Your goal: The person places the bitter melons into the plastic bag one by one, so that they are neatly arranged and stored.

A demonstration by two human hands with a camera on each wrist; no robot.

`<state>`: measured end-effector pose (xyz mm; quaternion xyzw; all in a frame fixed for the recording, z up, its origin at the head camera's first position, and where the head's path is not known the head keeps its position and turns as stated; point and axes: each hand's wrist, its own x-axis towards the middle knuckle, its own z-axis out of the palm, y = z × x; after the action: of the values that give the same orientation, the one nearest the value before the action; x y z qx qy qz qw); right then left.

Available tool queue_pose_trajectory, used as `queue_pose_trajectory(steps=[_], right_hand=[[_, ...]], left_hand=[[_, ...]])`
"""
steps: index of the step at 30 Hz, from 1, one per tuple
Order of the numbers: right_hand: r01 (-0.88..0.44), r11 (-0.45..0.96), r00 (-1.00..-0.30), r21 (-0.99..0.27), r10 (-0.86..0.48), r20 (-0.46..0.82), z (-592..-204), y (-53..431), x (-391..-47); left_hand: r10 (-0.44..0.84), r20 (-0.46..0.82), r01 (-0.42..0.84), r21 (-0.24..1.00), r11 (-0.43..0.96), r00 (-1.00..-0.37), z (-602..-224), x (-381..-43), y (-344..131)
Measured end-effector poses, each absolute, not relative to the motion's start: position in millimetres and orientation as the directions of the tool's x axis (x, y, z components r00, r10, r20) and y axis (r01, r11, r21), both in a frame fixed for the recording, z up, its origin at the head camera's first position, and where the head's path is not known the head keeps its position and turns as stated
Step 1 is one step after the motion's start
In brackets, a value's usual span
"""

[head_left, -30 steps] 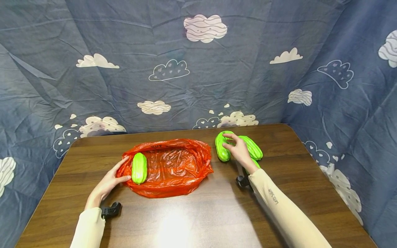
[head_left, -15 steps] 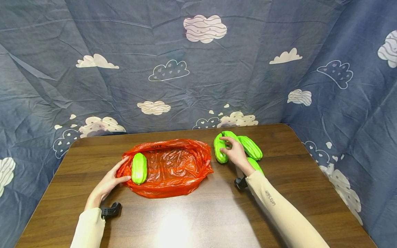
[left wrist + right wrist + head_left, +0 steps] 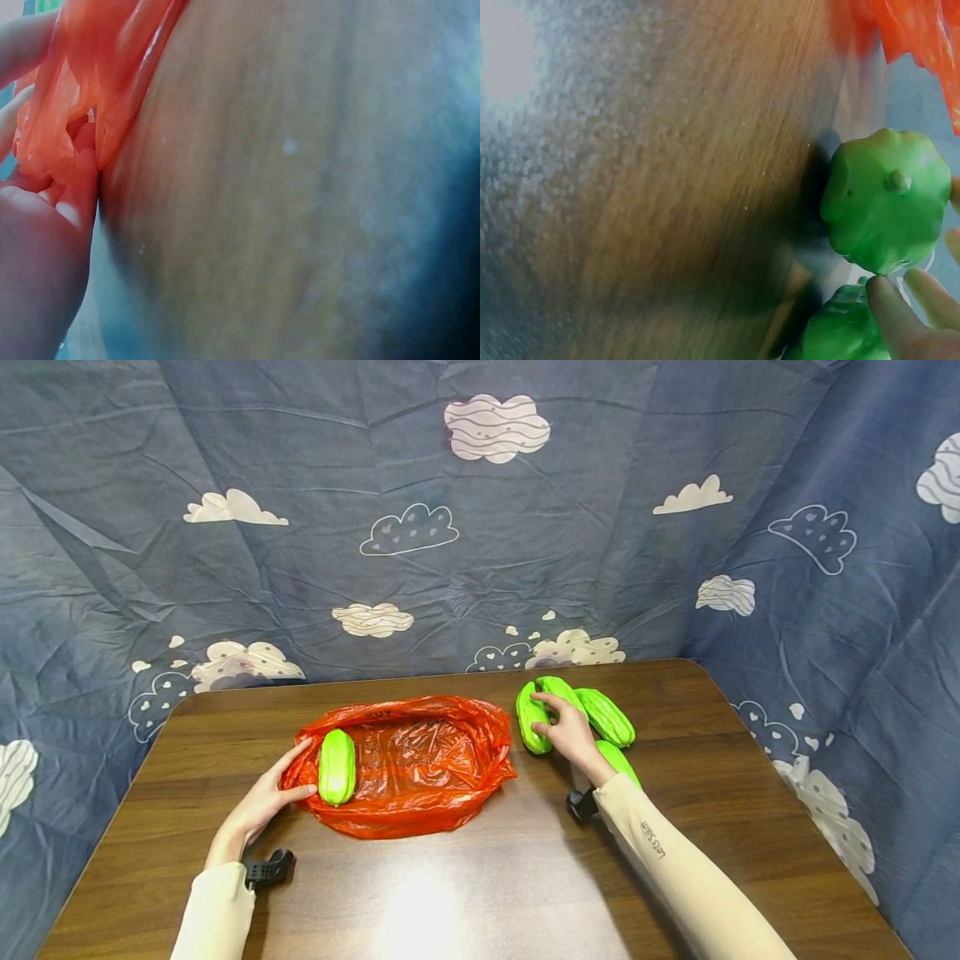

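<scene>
A red plastic bag (image 3: 420, 768) lies open on the wooden table (image 3: 465, 893), with one green ridged gourd (image 3: 337, 766) inside at its left end. My left hand (image 3: 298, 773) pinches the bag's left rim beside that gourd; in the left wrist view the bunched plastic (image 3: 82, 90) sits between the fingers (image 3: 52, 195). My right hand (image 3: 550, 717) curls over the leftmost gourd (image 3: 529, 722) of a small group to the right of the bag. In the right wrist view that gourd's stem end (image 3: 885, 199) faces the camera, with fingertips (image 3: 891, 304) below it.
Three more green gourds (image 3: 609, 717) (image 3: 558, 687) (image 3: 619, 760) lie behind and beside my right hand. A blue cloud-print cloth (image 3: 480, 527) hangs close around the table's back and sides. Black wrist mounts (image 3: 268, 868) sit on both forearms.
My right hand has slid a little to the left with the leftmost gourd, drawing it away from the others. The left hand and the bag have not moved.
</scene>
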<state>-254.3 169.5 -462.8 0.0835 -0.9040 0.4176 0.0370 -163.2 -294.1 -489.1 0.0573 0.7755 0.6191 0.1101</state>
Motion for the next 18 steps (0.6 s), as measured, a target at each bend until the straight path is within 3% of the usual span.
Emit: queue_pose_trajectory(steps=[18], right_hand=[[-0.213, 0.650, -0.977, -0.729, -0.156, 0.146, -460.8, 171.7, -253.2]], left_hand=[[0.243, -0.087, -0.045, 0.984, 0.174, -0.966, -493.0, -164.2, -295.9]])
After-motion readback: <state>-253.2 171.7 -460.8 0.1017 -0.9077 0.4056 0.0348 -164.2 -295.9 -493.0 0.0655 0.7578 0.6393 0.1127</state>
